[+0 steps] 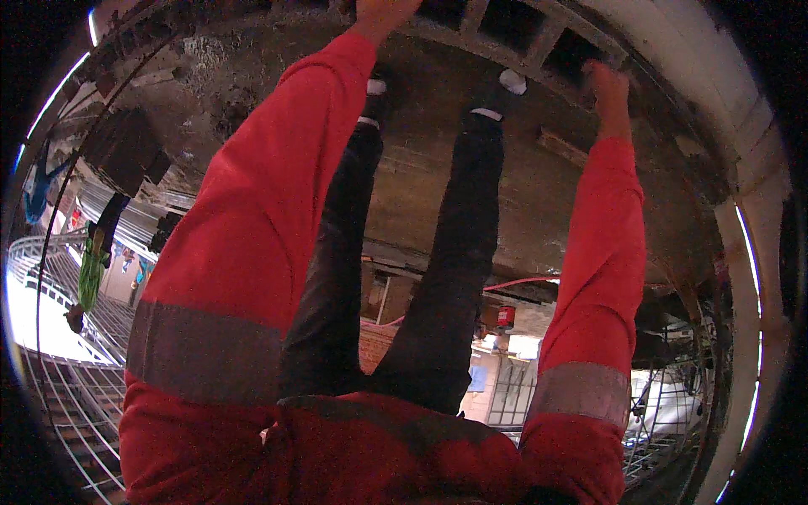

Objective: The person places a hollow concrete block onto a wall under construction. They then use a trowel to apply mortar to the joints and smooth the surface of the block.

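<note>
Red-sleeved arms (598, 244) reach toward a gridded frame (545, 44) at the far edge, right hand (608, 86) beside its right end, left hand (383, 12) partly cut off farther left; neither grip can be made out.

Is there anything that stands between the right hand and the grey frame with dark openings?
Nothing visible does. The right hand is at the edge of the grey frame, beside a dark opening. The hand is blurred, so I cannot tell whether it touches the frame.
</note>
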The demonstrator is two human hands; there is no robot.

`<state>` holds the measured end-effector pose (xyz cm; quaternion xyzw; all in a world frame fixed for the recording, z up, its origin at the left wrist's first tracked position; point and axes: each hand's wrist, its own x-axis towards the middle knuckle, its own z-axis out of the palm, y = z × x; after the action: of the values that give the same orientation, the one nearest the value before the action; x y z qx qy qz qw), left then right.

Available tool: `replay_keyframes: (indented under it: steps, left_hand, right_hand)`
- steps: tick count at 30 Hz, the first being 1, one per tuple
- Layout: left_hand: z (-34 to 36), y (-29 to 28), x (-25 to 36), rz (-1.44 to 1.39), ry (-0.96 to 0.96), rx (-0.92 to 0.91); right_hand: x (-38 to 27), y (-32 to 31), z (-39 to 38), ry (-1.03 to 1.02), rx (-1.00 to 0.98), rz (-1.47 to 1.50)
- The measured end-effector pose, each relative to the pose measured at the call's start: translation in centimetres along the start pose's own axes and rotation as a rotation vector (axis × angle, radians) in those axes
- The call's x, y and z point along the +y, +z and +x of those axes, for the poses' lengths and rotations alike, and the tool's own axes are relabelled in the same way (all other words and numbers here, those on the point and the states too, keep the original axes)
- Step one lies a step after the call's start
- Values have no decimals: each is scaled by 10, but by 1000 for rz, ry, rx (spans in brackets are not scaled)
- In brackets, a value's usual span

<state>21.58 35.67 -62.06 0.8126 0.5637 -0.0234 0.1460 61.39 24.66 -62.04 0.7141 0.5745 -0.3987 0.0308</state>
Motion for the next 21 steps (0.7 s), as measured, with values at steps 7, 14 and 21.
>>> replay_keyframes:
  steps: [7,14,21]
  left_hand:
    - [5,1,-5,-155,-311,-183]
    - [15,-20,0,-260,-409,-264]
    - [12,-23,4,-245,-424,-247]
  right_hand:
    - [-28,-16,1,735,-6,609]
    - [-18,-9,6,296,57,225]
    - [10,10,10,239,-94,36]
